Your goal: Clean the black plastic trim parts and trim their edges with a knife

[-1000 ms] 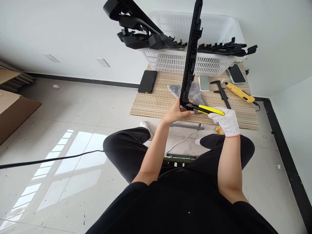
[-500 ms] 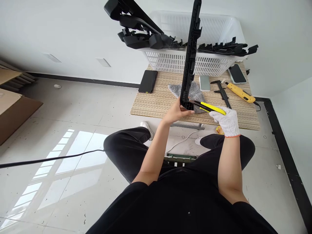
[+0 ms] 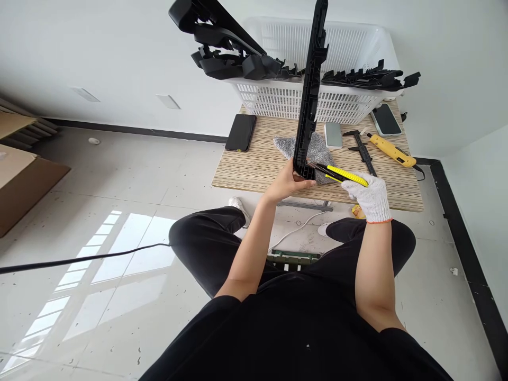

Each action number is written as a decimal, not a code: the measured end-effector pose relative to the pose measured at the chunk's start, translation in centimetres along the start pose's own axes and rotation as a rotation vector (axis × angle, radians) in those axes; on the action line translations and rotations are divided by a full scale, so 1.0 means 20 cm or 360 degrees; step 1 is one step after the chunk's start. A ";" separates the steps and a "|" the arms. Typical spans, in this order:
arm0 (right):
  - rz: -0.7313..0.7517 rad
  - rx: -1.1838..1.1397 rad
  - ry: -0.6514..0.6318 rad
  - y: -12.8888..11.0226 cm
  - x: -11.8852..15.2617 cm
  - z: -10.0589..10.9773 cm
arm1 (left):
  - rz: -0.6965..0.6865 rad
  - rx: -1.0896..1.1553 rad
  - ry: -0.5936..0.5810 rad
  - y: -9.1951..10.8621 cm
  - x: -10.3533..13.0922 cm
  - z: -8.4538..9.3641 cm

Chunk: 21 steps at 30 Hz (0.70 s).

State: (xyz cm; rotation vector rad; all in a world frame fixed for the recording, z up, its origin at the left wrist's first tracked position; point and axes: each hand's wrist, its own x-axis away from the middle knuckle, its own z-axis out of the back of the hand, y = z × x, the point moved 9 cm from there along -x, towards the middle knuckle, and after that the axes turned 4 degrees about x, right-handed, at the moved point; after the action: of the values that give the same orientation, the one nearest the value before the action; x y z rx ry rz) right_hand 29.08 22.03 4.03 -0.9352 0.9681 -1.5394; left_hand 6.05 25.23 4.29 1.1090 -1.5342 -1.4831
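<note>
My bare left hand grips the lower, bent end of a long black plastic trim piece, which rises away from me past the basket. In a white knitted glove, my right hand is closed around a yellow and black utility knife. The knife's front end points left and meets the inside of the trim's lower corner; whether the blade touches the plastic is too small to tell. Beneath the trim piece, a grey cloth lies crumpled on the wooden table.
A white basket at the back holds several black trim pieces that stick out past its rim. On the table lie a black phone, a small pale box, calipers, a yellow power tool and another phone.
</note>
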 end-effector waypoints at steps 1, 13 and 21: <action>0.0005 -0.0023 0.0025 0.00 0.00 0.00 | 0.0006 -0.0001 -0.0001 0.00 0.00 0.00; 0.0054 0.0011 0.0001 -0.03 0.01 -0.01 | 0.0011 -0.0005 0.0002 -0.01 0.00 0.00; 0.0018 0.0007 0.0015 0.00 0.00 0.01 | 0.0004 0.0002 -0.0007 -0.01 0.00 0.00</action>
State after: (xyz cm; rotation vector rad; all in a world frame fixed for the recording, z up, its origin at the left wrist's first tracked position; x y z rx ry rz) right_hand 29.15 21.94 4.14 -0.9190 0.9746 -1.5371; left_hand 6.10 25.22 4.12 1.1047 -1.5393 -1.4840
